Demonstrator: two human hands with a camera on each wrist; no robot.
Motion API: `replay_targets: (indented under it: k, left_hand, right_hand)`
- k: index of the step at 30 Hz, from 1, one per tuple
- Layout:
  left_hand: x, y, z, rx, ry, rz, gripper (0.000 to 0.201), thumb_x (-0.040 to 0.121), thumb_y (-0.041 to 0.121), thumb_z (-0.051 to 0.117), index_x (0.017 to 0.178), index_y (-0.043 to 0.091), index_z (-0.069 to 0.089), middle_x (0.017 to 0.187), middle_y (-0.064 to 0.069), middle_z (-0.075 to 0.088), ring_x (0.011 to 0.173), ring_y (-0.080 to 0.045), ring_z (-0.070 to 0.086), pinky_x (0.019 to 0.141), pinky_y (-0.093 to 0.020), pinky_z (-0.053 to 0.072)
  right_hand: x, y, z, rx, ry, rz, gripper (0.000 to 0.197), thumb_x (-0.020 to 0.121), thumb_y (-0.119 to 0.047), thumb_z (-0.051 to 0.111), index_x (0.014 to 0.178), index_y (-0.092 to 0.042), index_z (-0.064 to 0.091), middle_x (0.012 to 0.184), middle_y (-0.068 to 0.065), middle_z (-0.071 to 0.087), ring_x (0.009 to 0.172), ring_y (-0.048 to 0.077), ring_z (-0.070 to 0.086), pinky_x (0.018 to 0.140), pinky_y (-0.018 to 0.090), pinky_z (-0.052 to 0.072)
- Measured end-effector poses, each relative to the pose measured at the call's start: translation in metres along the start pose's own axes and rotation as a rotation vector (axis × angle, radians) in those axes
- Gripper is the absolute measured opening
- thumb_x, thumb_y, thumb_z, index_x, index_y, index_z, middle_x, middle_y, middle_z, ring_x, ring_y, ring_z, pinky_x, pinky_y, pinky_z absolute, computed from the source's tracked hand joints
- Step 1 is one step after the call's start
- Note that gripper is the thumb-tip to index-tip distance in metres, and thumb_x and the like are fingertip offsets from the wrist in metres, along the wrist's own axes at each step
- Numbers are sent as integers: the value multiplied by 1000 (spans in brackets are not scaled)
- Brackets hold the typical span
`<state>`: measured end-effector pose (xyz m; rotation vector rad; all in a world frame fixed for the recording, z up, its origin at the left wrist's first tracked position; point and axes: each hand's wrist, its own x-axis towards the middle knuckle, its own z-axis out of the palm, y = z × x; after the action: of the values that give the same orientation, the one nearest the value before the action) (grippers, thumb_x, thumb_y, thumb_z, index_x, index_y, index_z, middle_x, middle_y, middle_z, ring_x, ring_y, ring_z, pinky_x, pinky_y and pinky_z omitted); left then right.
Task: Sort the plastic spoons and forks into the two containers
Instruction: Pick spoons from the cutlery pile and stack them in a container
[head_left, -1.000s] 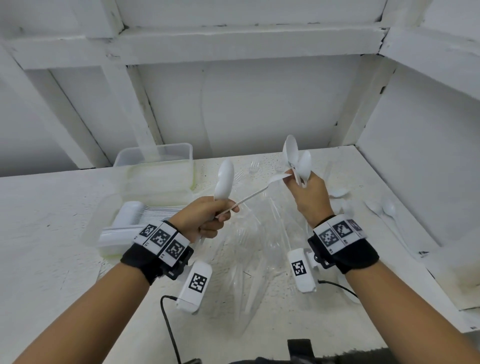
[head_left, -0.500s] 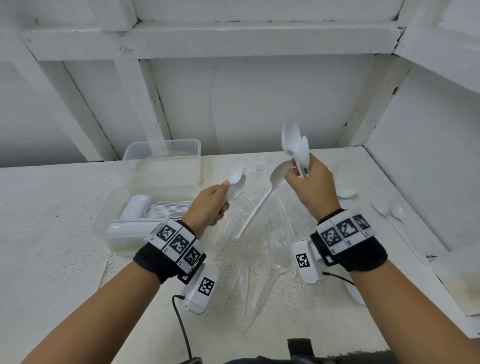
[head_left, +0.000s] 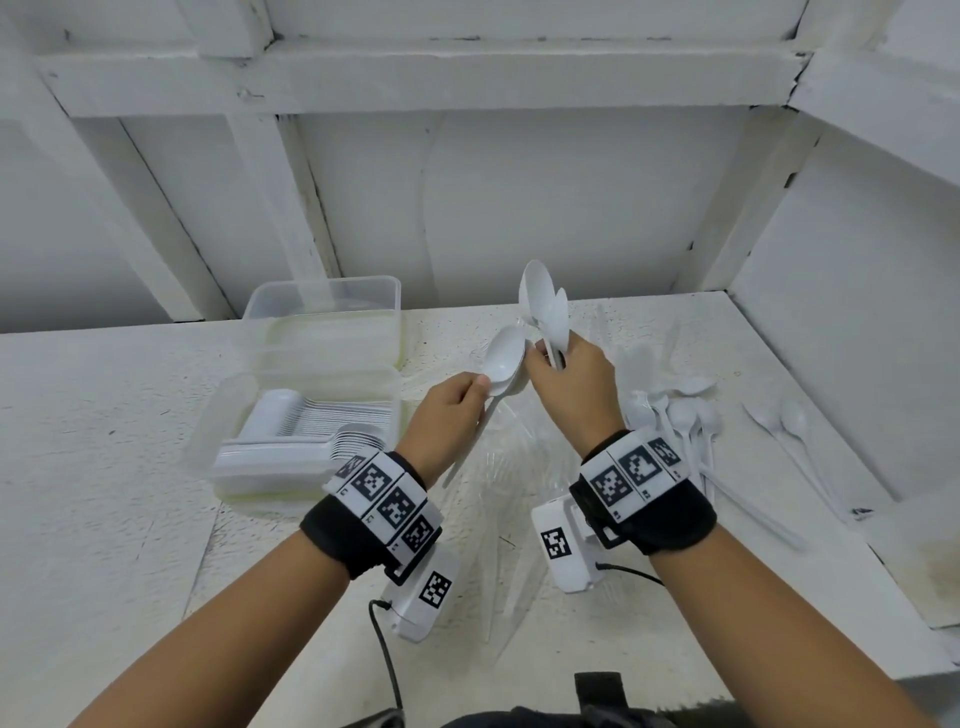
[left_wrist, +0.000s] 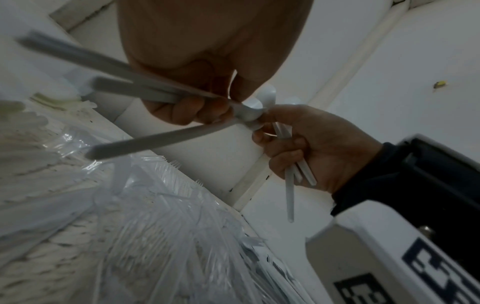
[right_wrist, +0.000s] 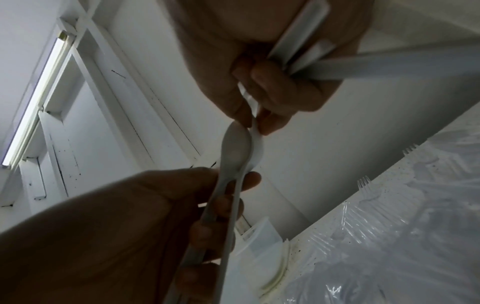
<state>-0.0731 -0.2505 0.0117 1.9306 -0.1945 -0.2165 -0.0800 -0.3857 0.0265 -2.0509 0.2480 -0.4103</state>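
Far left on bench (head_left: 104, 467): near clear container (head_left: 306, 441) packed with stacked white spoons, second clear container (head_left: 322, 312) just behind it, contents unclear. Left hand (head_left: 447, 421) raised above bench, grip clenched on handles of nested spoons (head_left: 501, 358), bowls pointing up and right. Bowls touching fingertips (right_wrist: 241, 111) of right hand (head_left: 571, 395). Right grip clenched round upright spoon bundle (head_left: 545, 306), bowls on top, handles sticking out below palm. Under both hands: clear plastic forks (left_wrist: 166, 236) heaped on bench. Further right: loose white spoons (head_left: 685, 415) flat on bench, two more spoons (head_left: 784, 431) near right wall.
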Motion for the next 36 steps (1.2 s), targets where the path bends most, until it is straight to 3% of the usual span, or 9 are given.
replay_targets:
  k: [6,11,16,19,22,25,28,33,36]
  left_hand:
    - [1,1,3,111,49,71,30,100,23,37,79,8,53,67,4,47,66,-14,42,62,-28,32]
    - [2,-1,0,135,59,129,35,99,22,38,74,1,51,66,-4,44,63,-15,38,58,-26,28]
    - [3,2,0,233,34,181,44,99,15,37,56,16,28,53,3,29,51,-11,26,47,-18,23]
    - [4,5,-3,84,-27,68,33,100,19,37,73,17,56,69,4,61,66,-7,54,63,-9,38]
    - [6,7,-9,-231,-173,-157,28,100,19,38,97,6,62,86,-5,71,81,-19,67,84,-31,52]
    - [7,6,-15,-441,-258,-304,24,98,17,42,89,5,60,76,-5,70,74,-22,66,83,-38,53]
    - [6,4,-19,-500,-279,-312,21,97,14,45,83,8,59,77,-7,65,75,-24,65,82,-41,53]
    - [5,5,-17,-445,-311,-290,20,96,11,44,82,12,58,75,-2,58,65,-16,59,63,-28,53]
    - [5,5,-15,-460,-323,-293,18,97,11,42,85,15,55,84,-7,65,72,-17,60,66,-28,50]
  right_hand:
    - [-6,-5,6,63,-13,8,21,91,-32,57,84,-12,54,68,-6,50,61,5,47,52,9,38]
    - [-3,-4,7,24,19,-7,14,90,-20,55,83,-9,54,64,-5,46,58,7,43,52,11,34]
    - [-4,-5,6,37,54,-39,13,90,-17,54,81,-7,54,62,-5,44,55,7,40,51,8,35]
    - [-5,-6,5,50,63,-55,12,90,-16,55,81,-8,54,62,-5,44,56,8,41,53,8,35]
    - [-3,-5,2,76,12,-64,14,90,-17,55,81,-5,56,64,-1,44,58,10,40,52,9,34]
    - [0,-7,-1,66,-88,-61,13,91,-19,55,88,-7,59,73,2,52,66,12,47,56,10,36]
    - [2,-7,-3,87,-145,-25,14,89,-17,57,91,-3,60,72,0,51,69,14,47,62,21,39]
    - [3,-3,-4,58,-177,-17,10,88,-11,53,91,-2,57,71,5,43,65,14,40,59,23,35]
    - [4,-1,-2,110,-190,15,6,89,-11,52,86,-7,54,65,0,38,57,13,35,52,23,32]
